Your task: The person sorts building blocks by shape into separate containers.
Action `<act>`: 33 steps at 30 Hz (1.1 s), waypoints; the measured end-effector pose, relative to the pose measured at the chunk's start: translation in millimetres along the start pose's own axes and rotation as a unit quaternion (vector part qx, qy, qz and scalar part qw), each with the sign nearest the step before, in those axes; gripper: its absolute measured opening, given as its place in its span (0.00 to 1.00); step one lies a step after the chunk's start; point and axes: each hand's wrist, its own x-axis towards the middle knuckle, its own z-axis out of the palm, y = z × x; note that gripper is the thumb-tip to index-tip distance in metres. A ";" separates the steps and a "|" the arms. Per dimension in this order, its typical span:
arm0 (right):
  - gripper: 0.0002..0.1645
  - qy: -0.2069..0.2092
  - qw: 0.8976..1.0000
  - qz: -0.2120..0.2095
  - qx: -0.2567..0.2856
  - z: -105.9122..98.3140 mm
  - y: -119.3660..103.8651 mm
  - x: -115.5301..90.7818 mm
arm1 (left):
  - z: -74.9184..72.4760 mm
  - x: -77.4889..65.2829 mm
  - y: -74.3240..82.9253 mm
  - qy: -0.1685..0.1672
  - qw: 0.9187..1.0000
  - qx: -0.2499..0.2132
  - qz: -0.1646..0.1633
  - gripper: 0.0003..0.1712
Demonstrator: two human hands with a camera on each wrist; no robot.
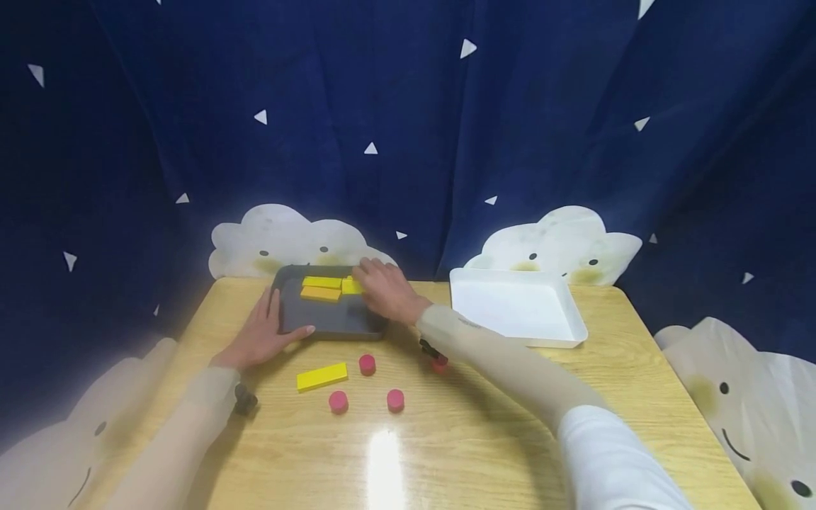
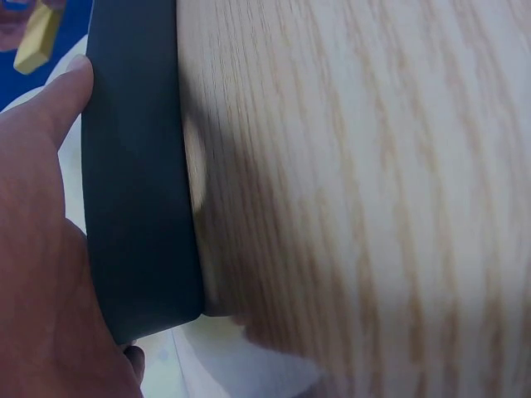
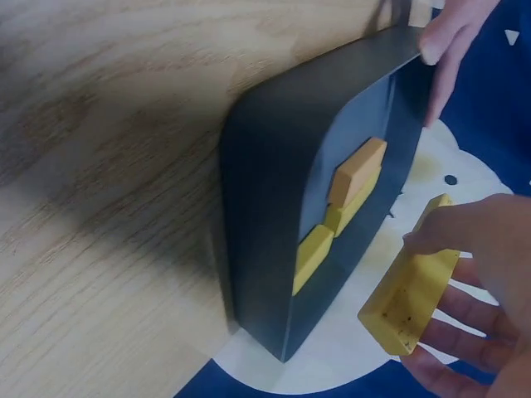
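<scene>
A dark grey tray (image 1: 338, 334) stands at the back left of the table. My left hand (image 1: 263, 335) rests at its near left corner, thumb stretched along the front wall and fingers spread on the left side. Inside the tray lie an orange block (image 1: 321, 293) and two yellow blocks, one yellow block (image 3: 314, 257) lying off the end of the other two. Over the tray's back right part, my right hand (image 1: 387, 290) pinches another yellow block (image 3: 406, 286) between thumb and fingers. In the head view the hand largely hides that block.
On the near side of the tray lie a yellow block (image 1: 321, 377) and several red discs (image 1: 395, 401), one partly hidden by my right wrist. A shallow white tray (image 1: 510, 304) stands at the back right. Behind the table hangs a dark blue curtain (image 1: 408, 142).
</scene>
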 end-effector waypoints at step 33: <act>0.19 -0.089 0.995 0.031 -0.012 49.9 -1.6 19.2 | 3.6 4.5 -5.1 0.008 1.000 0.004 0.000 0.77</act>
